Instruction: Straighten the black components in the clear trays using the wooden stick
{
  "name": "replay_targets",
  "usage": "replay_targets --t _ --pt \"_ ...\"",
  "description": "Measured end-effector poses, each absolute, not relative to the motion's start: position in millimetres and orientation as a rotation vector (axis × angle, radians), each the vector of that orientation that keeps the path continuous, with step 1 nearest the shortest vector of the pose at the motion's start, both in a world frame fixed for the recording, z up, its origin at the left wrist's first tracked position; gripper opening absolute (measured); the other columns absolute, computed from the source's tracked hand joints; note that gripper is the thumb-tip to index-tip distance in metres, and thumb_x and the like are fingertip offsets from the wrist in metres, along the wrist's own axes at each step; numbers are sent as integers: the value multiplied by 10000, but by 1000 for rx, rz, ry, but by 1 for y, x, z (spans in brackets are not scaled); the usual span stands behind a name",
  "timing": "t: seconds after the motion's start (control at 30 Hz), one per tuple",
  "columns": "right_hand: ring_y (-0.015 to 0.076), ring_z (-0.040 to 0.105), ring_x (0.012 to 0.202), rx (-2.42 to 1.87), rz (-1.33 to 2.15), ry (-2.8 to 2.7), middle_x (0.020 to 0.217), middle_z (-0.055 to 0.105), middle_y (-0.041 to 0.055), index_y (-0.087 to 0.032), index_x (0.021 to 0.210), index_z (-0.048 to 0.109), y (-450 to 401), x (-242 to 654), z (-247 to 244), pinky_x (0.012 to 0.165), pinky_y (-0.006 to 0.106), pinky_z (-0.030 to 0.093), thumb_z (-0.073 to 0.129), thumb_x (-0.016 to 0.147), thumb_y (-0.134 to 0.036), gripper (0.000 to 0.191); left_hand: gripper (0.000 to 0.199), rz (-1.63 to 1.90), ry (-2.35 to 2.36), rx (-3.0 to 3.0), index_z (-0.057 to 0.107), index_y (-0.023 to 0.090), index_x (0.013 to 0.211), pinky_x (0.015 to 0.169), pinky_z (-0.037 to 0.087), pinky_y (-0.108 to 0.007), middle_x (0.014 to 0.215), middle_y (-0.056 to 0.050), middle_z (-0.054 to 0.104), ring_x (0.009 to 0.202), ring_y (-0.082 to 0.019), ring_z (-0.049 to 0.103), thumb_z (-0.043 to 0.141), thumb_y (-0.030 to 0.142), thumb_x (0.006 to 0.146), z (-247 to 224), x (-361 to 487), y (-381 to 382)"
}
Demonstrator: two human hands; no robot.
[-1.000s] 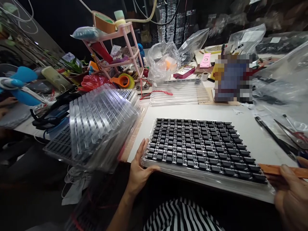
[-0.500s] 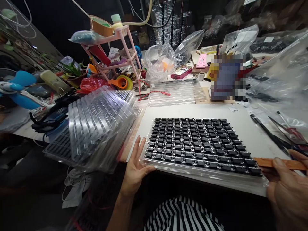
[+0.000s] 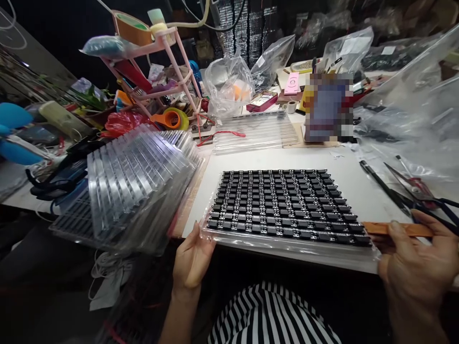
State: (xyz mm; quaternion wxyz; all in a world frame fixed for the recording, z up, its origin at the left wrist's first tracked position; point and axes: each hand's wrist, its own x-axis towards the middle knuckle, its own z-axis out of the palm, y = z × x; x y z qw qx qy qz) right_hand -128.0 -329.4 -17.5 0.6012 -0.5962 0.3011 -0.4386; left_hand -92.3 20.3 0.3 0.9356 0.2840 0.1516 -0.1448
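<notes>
A clear plastic tray (image 3: pixel 247 240) lies at the front edge of the white work surface, filled with rows of small black circuit modules (image 3: pixel 279 205). My left hand (image 3: pixel 193 258) grips the tray's front left corner, fingers beneath and thumb at the edge. Between the thumb and fingers of my right hand (image 3: pixel 416 248) is a flat orange-brown strip (image 3: pixel 398 229), probably wood. Its left end reaches the tray's right side. The lower fingers of that hand are by the tray's front right corner; whether they grip it is hidden.
Stacked clear trays (image 3: pixel 125 181) lean in a pile on the left. Behind the work surface lies another clear tray (image 3: pixel 254 134) with a red cord (image 3: pixel 229 134). Scissors (image 3: pixel 416 186) rest at the right near plastic bags (image 3: pixel 405 124). A pink rack (image 3: pixel 172 62) stands at the back left.
My left hand's fingers, spread at the tray's corner before, have closed around it. The whole view has shifted slightly; the right hand still holds the strip.
</notes>
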Motion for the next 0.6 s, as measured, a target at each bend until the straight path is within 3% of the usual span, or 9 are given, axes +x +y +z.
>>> replay_targets --t 0.1,0.27,0.47,0.6 --pt "156 487 421 -1382 -1001 686 653 557 27 -151 1123 622 -331 -128 -18 297 271 406 799 521 -226 632 459 -357 243 514 329 274 1433 1155 229 -420 1411 -40 454 1317 -172 403 213 285 989 -3 -95 19" --pt "143 466 377 -1384 -976 681 645 555 22 -139 1125 607 -332 -130 -19 295 284 417 811 515 -242 651 534 -452 158 612 416 344 1376 1113 184 -589 1467 -27 374 1347 -283 342 242 572 926 -8 -99 13" --pt "149 482 384 -1350 -979 659 623 556 16 -136 1091 608 -332 -129 -19 263 233 374 795 503 -207 621 518 -462 187 622 461 327 1347 1106 214 -574 1451 -38 401 1308 -281 407 263 558 928 -10 -98 14" --pt "157 532 428 -1310 -974 634 648 574 19 -145 1100 607 -330 -129 -17 291 211 416 797 525 -177 606 505 -454 182 611 381 329 1399 1120 210 -547 1449 -42 403 1287 -264 439 265 513 944 -7 -97 13"
